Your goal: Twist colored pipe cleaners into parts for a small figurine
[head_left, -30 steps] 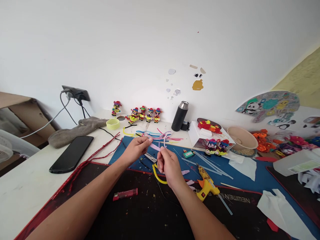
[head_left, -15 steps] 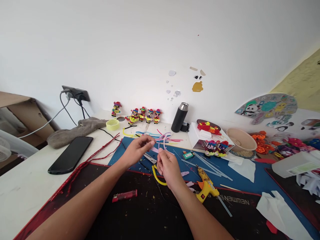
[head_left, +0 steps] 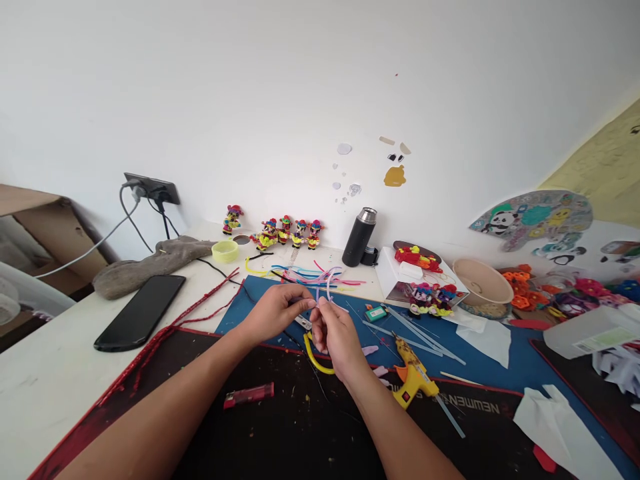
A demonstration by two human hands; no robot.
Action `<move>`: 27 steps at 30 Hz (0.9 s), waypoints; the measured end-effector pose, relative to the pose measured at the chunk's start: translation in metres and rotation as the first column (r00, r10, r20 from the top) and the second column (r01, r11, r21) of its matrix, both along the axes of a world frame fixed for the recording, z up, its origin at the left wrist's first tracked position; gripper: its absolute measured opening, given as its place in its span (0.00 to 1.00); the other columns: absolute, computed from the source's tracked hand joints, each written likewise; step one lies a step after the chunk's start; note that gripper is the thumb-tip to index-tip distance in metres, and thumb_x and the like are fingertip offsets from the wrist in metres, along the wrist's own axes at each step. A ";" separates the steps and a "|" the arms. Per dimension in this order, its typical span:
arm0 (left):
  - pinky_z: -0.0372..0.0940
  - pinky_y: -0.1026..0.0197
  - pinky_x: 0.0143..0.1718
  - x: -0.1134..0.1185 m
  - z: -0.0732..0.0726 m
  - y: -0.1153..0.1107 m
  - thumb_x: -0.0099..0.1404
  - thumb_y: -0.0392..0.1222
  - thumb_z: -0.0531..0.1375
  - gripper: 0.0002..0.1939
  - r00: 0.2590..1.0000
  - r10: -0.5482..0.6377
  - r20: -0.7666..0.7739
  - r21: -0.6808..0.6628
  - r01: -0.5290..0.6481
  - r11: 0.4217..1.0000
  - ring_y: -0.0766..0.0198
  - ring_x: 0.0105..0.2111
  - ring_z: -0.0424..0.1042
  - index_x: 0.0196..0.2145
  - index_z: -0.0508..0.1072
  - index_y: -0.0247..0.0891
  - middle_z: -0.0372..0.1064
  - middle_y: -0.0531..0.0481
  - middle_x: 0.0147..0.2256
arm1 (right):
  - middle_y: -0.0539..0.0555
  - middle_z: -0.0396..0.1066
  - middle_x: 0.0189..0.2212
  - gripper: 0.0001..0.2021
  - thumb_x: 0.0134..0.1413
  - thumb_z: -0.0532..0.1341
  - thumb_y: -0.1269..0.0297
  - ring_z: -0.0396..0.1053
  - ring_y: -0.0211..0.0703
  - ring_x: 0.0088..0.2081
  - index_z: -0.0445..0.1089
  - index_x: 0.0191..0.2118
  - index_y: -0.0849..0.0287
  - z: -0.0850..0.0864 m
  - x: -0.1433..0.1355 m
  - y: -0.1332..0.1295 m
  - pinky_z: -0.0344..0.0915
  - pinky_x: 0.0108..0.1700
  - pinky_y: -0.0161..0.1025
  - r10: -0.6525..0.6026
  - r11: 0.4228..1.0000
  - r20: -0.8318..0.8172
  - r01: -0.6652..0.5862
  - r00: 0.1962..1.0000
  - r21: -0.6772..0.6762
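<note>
A pale lilac pipe cleaner (head_left: 329,285) curves up from between my two hands, above the blue mat. My right hand (head_left: 339,333) pinches it between thumb and fingers, with its other fingers curled. The thumb and fingertips of my left hand (head_left: 280,312) are pinched at the same spot, touching the right fingertips; the bit of pipe cleaner between them is mostly hidden. Below the hands lie a yellow pipe cleaner (head_left: 318,360) and partly covered scissors (head_left: 303,322). Behind them are several loose coloured pipe cleaners (head_left: 300,272).
A yellow glue gun (head_left: 415,379) lies right of my hands, near clear glue sticks (head_left: 417,331). A red lighter (head_left: 249,395) rests on the black mat. Left are a phone (head_left: 141,313) and red twisted strands (head_left: 185,312). A black flask (head_left: 359,238) and small figures (head_left: 267,233) stand behind.
My left hand has moved slightly down and right, and its fingers have closed in against the right fingertips at the lilac pipe cleaner. The right hand has hardly moved.
</note>
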State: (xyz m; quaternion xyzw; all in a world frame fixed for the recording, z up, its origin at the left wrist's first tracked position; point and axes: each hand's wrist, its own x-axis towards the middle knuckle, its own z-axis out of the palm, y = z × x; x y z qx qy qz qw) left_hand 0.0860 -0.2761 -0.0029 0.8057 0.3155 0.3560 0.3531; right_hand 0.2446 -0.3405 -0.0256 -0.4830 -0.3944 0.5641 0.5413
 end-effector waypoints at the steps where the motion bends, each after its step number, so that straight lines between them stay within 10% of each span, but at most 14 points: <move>1: 0.61 0.63 0.36 0.000 0.000 0.000 0.74 0.49 0.60 0.16 1.000 -0.003 -0.004 0.000 0.003 1.000 0.63 0.32 0.71 0.31 0.77 0.37 0.75 0.52 0.30 | 0.44 0.61 0.13 0.29 0.57 0.62 0.32 0.54 0.32 0.12 0.68 0.29 0.57 0.001 0.000 -0.001 0.46 0.15 0.30 0.006 1.000 0.010 -0.006 1.000 0.000; 27: 0.62 0.62 0.35 0.002 0.003 -0.002 0.72 0.56 0.59 0.20 0.999 -0.017 0.034 -0.127 0.021 0.992 0.62 0.31 0.68 0.33 0.78 0.37 0.73 0.51 0.30 | 0.41 0.51 0.10 0.27 0.58 0.63 0.37 0.50 0.31 0.11 0.61 0.23 0.55 -0.001 -0.002 0.001 0.45 0.16 0.32 -0.059 0.997 0.010 0.059 0.998 0.050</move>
